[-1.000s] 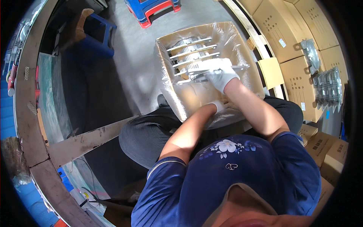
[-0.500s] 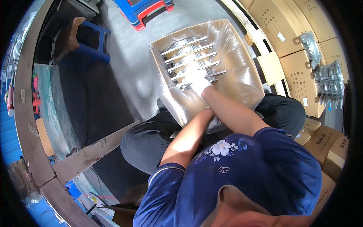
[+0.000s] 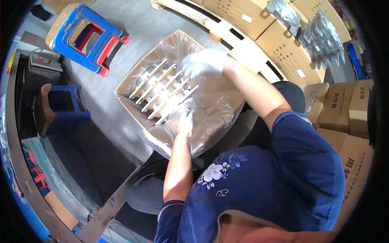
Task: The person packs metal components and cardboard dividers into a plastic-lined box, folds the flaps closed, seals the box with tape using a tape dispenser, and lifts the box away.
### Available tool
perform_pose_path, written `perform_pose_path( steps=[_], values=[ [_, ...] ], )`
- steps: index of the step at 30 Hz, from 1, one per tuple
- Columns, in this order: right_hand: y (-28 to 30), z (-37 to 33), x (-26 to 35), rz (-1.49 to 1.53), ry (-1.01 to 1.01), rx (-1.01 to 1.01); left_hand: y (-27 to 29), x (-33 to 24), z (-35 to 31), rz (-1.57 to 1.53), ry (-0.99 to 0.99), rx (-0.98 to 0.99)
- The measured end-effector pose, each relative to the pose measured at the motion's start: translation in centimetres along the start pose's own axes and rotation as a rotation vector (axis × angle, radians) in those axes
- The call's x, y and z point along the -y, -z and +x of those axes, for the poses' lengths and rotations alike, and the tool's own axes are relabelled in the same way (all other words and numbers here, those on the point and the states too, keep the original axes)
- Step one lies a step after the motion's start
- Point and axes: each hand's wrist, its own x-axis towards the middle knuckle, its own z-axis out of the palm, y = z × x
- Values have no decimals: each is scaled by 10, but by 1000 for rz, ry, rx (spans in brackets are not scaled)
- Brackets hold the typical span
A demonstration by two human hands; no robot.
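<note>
A cardboard box (image 3: 129,83) lined with clear plastic film (image 3: 214,115) stands before my knees. In its left half lies a row of several silvery finned metal parts (image 3: 165,92) with flat bars across them. My left hand (image 3: 186,120), in a white glove, reaches in at the near end of the row, against the film. Glare and film hide its fingertips, so its grip is unclear. Over the far right part of the box hangs my white-gloved right hand (image 3: 204,63), apart from the parts. Motion smears its fingers, and nothing can be made out in them.
Blue and red plastic stools (image 3: 87,40) stand at the far left, with a lower blue stool (image 3: 67,103) nearer. A wooden pallet (image 3: 243,42) and stacked cartons (image 3: 279,52) line the right. Finned metal parts (image 3: 322,38) sit atop those cartons. A metal frame beam (image 3: 101,214) runs lower left.
The view has swung, so the box appears farther left and turned. My right hand has come up off the metal parts. My forearms, crossed before, are now apart, and my left hand shows.
</note>
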Motion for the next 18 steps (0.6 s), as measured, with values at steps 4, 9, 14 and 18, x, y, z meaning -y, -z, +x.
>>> perform_pose_path(
  steps=[4,9,14,18],
  values=[
    [123,-84,8,-379,-170,-1228,-13,-32,9,-209,13,-143],
    [178,-140,-61,-1077,-534,-1176,-31,-17,26,592,-342,192],
    [162,-141,-70,-1559,-709,-1195,-79,8,10,110,-201,839],
    [139,-128,-35,-1600,-933,-1075,-78,-35,-5,287,27,858]
  ],
)
